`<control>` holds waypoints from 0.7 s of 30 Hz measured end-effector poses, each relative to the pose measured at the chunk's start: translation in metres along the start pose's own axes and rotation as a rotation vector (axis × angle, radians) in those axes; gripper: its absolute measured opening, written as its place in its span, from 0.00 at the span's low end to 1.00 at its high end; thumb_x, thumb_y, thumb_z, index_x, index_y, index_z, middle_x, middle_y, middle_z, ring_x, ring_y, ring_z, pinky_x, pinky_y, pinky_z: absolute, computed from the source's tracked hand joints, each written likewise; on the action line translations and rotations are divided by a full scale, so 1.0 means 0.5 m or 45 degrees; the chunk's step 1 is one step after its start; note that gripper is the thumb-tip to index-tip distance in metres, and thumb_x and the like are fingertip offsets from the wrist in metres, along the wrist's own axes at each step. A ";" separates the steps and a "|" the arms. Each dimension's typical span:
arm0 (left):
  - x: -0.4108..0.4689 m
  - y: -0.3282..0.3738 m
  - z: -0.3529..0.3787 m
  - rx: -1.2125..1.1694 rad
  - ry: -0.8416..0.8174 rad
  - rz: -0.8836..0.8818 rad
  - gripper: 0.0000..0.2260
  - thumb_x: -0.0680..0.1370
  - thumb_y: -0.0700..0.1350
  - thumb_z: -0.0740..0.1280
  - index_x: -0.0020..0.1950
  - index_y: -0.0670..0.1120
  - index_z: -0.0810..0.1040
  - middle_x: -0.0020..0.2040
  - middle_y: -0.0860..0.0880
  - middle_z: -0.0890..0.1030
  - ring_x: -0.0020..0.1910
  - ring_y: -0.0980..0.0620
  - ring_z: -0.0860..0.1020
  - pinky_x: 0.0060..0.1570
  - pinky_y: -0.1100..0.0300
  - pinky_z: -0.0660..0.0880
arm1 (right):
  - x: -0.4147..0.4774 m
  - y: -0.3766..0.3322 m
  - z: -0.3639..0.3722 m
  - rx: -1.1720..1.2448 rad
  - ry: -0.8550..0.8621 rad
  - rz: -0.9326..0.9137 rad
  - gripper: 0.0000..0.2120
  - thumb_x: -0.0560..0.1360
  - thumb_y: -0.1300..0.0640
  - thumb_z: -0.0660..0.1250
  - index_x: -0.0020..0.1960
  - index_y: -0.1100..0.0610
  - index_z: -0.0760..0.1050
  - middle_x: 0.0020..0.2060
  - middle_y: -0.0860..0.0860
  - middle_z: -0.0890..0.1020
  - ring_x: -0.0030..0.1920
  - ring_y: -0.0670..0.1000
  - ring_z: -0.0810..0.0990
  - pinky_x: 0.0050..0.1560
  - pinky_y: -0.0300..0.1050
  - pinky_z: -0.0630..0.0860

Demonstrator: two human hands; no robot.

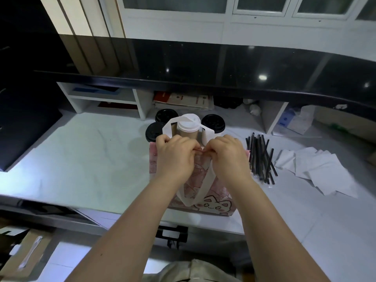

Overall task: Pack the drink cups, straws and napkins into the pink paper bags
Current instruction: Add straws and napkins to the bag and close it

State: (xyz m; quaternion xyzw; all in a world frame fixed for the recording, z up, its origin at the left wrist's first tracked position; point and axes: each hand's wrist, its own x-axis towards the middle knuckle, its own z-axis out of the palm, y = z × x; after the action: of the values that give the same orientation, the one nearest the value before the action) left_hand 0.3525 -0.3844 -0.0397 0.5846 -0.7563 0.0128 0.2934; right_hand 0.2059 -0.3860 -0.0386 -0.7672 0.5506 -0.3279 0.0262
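Observation:
A pink paper bag [211, 202] with a cartoon cat print and white handles stands at the near middle of the white table. My left hand [175, 155] and my right hand [227, 155] both pinch its top edge, fingers curled, knuckles close together. Just behind the bag stands a brown cup with a white lid [188, 127], framed by the bag's far white handle. Three black-lidded cups [212, 123] stand around it. Black wrapped straws [260, 157] lie in a pile to the right, and white napkins [317, 169] spread out beyond them.
A white shelf unit [140, 100] with papers and boxes runs under a black counter [203, 64] at the back. A dark flat object [24, 127] lies at the table's left. A cardboard box [22, 253] sits on the floor at lower left.

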 end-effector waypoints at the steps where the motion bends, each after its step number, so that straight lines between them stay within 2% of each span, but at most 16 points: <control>1: -0.001 -0.001 0.001 -0.004 0.000 0.002 0.08 0.74 0.40 0.69 0.44 0.54 0.83 0.39 0.56 0.82 0.44 0.50 0.77 0.49 0.54 0.57 | -0.001 0.002 0.000 0.008 -0.008 0.007 0.09 0.66 0.59 0.61 0.37 0.56 0.81 0.31 0.50 0.80 0.36 0.57 0.76 0.39 0.52 0.73; 5: 0.001 -0.027 -0.016 -0.026 -0.026 0.012 0.04 0.77 0.50 0.69 0.47 0.56 0.84 0.40 0.58 0.83 0.44 0.54 0.76 0.50 0.57 0.55 | -0.009 0.035 -0.024 0.019 -0.050 0.065 0.02 0.70 0.58 0.71 0.41 0.55 0.82 0.35 0.48 0.83 0.40 0.55 0.78 0.47 0.55 0.73; 7: 0.004 -0.043 -0.026 -0.032 -0.077 -0.002 0.05 0.78 0.51 0.68 0.49 0.57 0.84 0.42 0.58 0.82 0.47 0.55 0.75 0.51 0.58 0.54 | -0.011 0.048 -0.038 0.004 -0.101 0.125 0.01 0.72 0.58 0.71 0.43 0.54 0.82 0.38 0.47 0.82 0.44 0.53 0.77 0.52 0.52 0.68; 9: 0.006 -0.049 -0.026 -0.026 -0.083 -0.027 0.05 0.79 0.49 0.68 0.49 0.56 0.83 0.43 0.58 0.82 0.48 0.55 0.74 0.52 0.59 0.54 | -0.009 0.047 -0.033 -0.051 -0.088 0.120 0.01 0.72 0.60 0.71 0.42 0.56 0.80 0.38 0.48 0.82 0.44 0.53 0.76 0.48 0.49 0.62; 12: 0.006 -0.046 -0.017 -0.035 -0.040 -0.078 0.04 0.78 0.47 0.69 0.46 0.54 0.84 0.41 0.57 0.82 0.46 0.54 0.76 0.53 0.57 0.56 | -0.005 0.034 -0.014 -0.102 0.010 0.078 0.05 0.70 0.61 0.72 0.36 0.56 0.79 0.33 0.47 0.81 0.37 0.54 0.78 0.44 0.46 0.56; 14: 0.003 -0.053 -0.014 -0.054 0.012 -0.066 0.04 0.77 0.49 0.70 0.45 0.55 0.84 0.40 0.57 0.83 0.45 0.54 0.76 0.53 0.57 0.56 | -0.004 0.040 -0.016 -0.072 0.050 0.074 0.04 0.70 0.59 0.71 0.37 0.54 0.81 0.33 0.46 0.82 0.36 0.51 0.79 0.48 0.45 0.58; 16: -0.002 -0.073 -0.021 -0.055 0.046 -0.032 0.04 0.77 0.49 0.70 0.47 0.54 0.84 0.41 0.57 0.83 0.45 0.55 0.77 0.53 0.57 0.56 | -0.004 0.063 -0.029 -0.054 0.003 0.082 0.03 0.70 0.60 0.72 0.41 0.53 0.83 0.36 0.46 0.83 0.40 0.51 0.79 0.53 0.49 0.65; 19: -0.005 -0.109 -0.033 -0.087 0.017 -0.005 0.06 0.79 0.46 0.68 0.51 0.54 0.84 0.44 0.57 0.83 0.46 0.54 0.77 0.55 0.54 0.58 | -0.008 0.102 -0.048 -0.077 -0.061 0.177 0.07 0.69 0.64 0.72 0.44 0.54 0.83 0.38 0.48 0.83 0.42 0.55 0.80 0.51 0.57 0.74; 21: -0.002 -0.118 -0.033 -0.097 0.019 0.009 0.08 0.79 0.43 0.66 0.52 0.53 0.84 0.45 0.57 0.83 0.47 0.53 0.77 0.55 0.54 0.59 | -0.010 0.111 -0.048 -0.078 0.016 0.167 0.08 0.69 0.67 0.71 0.41 0.55 0.83 0.36 0.48 0.84 0.39 0.54 0.81 0.49 0.56 0.74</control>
State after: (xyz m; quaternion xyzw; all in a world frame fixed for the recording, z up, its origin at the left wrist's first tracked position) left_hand 0.4124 -0.3961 -0.0457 0.5703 -0.7561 -0.0105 0.3209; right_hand 0.1464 -0.3959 -0.0443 -0.7278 0.6098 -0.3131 0.0208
